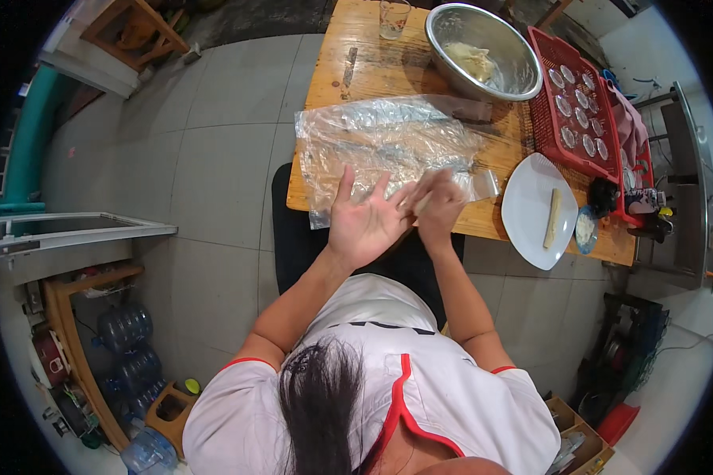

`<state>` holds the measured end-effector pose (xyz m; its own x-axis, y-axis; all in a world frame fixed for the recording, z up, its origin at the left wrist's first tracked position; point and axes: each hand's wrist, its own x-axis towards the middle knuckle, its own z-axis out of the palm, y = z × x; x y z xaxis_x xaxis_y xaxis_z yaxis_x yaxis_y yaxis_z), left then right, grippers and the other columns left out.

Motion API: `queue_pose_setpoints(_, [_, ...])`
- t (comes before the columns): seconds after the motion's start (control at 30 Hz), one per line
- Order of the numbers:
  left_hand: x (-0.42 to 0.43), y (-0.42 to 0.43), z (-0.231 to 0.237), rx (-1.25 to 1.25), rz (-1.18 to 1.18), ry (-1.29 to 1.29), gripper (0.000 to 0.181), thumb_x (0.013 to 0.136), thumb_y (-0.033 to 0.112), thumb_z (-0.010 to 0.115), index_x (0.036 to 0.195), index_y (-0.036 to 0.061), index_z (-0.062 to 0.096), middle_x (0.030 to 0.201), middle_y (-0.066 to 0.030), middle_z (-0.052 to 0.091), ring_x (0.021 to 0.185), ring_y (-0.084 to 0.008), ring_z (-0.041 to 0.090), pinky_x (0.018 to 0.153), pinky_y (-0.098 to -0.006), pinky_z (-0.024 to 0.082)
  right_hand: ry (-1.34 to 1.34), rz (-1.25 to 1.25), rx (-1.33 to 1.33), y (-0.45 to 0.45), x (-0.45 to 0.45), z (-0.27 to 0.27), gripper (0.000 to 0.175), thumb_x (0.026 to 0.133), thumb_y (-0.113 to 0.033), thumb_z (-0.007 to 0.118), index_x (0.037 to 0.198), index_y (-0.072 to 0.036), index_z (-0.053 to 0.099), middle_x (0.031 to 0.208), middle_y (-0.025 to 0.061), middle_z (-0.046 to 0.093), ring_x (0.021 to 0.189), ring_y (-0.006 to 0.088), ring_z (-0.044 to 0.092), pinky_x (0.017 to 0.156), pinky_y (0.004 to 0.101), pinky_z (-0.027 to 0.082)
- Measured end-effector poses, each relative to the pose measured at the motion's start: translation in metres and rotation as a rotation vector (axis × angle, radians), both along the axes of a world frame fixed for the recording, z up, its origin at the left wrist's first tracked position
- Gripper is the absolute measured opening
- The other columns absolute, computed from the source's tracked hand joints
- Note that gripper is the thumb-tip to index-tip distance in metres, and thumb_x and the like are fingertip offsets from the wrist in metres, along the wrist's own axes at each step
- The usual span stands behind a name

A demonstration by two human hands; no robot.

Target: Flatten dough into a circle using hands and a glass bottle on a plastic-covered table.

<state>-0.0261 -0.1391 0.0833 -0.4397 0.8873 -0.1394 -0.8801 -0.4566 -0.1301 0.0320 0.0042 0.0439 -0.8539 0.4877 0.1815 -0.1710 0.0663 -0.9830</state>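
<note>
My left hand (365,228) is turned palm up with its fingers spread, over the near edge of the wooden table (386,65). Close against its fingertips is my right hand (439,205), blurred and partly curled; whether anything sits inside it is hidden. Beneath and beyond both hands lies a crinkled clear plastic sheet (380,136). To the right, a white plate (526,208) bears one pale dough stick (552,218). A steel bowl (511,77) at the back holds a lump of pale dough (472,61).
Several small clear cups sit in a red plastic basket (546,119) at the back right. A small dish of white powder (586,230) stands right of the plate, near dark jars. A drinking glass (394,21) is at the far edge. A black seat (297,249) shows under the table's near edge.
</note>
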Motion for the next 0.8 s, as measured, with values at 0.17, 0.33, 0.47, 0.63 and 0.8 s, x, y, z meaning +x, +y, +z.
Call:
queue_pose_setpoints(0.17, [-0.005, 0.006, -0.024, -0.305, -0.01, 0.311, 0.078, 0.092, 0.058, 0.054, 0.148, 0.0115, 0.025, 0.141, -0.0145, 0.043, 0.126, -0.0245, 0.048, 0.105, -0.0448, 0.041, -0.023, 0.022, -0.168, -0.003, -0.017, 0.021, 0.065, 0.104, -0.052, 0.025, 0.096, 0.0, 0.063, 0.077, 0.0043, 0.059, 0.072, 0.0127, 0.058, 0.068, 0.0249, 0.048])
queue_pose_setpoints(0.33, [-0.021, 0.021, -0.032, -0.63, 0.3, 0.487, 0.047, 0.098, 0.042, 0.053, 0.131, 0.0107, 0.041, 0.116, -0.0088, 0.057, 0.102, -0.0159, 0.059, 0.082, -0.0317, 0.052, -0.096, 0.18, 0.412, -0.025, -0.02, 0.032, 0.058, 0.104, -0.048, 0.028, 0.13, -0.005, 0.057, 0.142, 0.0218, 0.043, 0.135, 0.0346, 0.038, 0.114, 0.0512, 0.016])
queue_pose_setpoints(0.47, [-0.039, 0.014, -0.033, -0.832, 0.348, 0.634, 0.03, 0.099, 0.034, 0.057, 0.119, 0.0127, 0.048, 0.087, -0.0021, 0.059, 0.065, -0.006, 0.056, 0.049, -0.0186, 0.043, -0.056, -0.02, 0.566, -0.033, -0.017, 0.024, 0.07, 0.101, -0.055, 0.024, 0.148, -0.004, 0.031, 0.153, 0.0231, 0.029, 0.144, 0.0386, 0.022, 0.114, 0.0587, -0.002])
queue_pose_setpoints(0.63, [-0.048, 0.016, -0.026, -0.723, 0.194, 0.454, 0.03, 0.1, 0.035, 0.05, 0.12, 0.0119, 0.049, 0.082, -0.0011, 0.056, 0.065, -0.0072, 0.054, 0.052, -0.0201, 0.043, -0.027, 0.07, 0.925, -0.057, -0.013, 0.001, 0.091, 0.095, -0.067, 0.022, 0.153, 0.002, 0.007, 0.159, 0.0253, 0.009, 0.148, 0.04, 0.005, 0.113, 0.0576, -0.013])
queue_pose_setpoints(0.8, [-0.04, 0.022, -0.016, -0.519, 0.212, 0.367, 0.044, 0.103, 0.039, 0.041, 0.131, 0.0066, 0.047, 0.107, -0.0068, 0.058, 0.102, -0.0156, 0.058, 0.094, -0.0307, 0.046, -0.08, 0.143, 0.828, -0.053, -0.018, 0.003, 0.094, 0.094, -0.068, 0.026, 0.153, 0.003, 0.007, 0.159, 0.0253, 0.007, 0.148, 0.0415, 0.002, 0.116, 0.0557, -0.004])
